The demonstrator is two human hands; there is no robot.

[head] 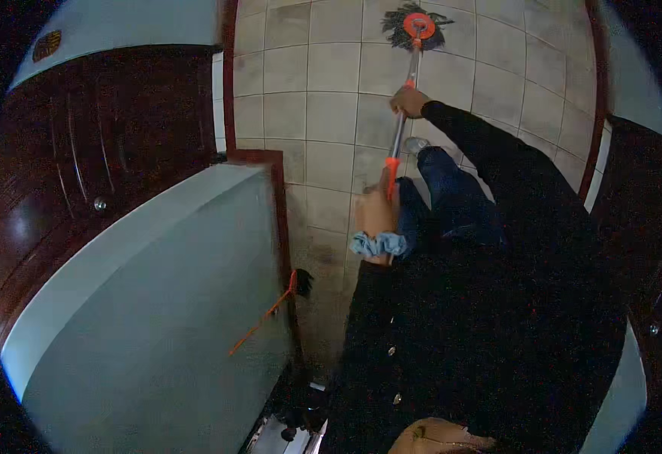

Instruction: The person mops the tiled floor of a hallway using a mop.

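A mop with an orange-red round head plate and dark strands (pixel 419 25) rests on the tiled floor (pixel 331 116) at the top. Its metal and orange handle (pixel 398 136) runs down towards me. One hand, my right by the arm reaching in from the right (pixel 409 102), is closed round the shaft just below the upper orange collar. My left hand (pixel 375 210), with a light blue scrunchie (pixel 379 244) at the wrist, holds the orange grip near the handle's end; its fingers are slightly blurred.
Dark wooden doors (pixel 109 130) stand at left and right. A pale wall (pixel 183 295) with a dark red skirting (pixel 281 227) juts in at left. Against it leans an orange-handled broom or brush (pixel 266 318) with dark bristles. My shoe (pixel 417 145) is beside the mop handle.
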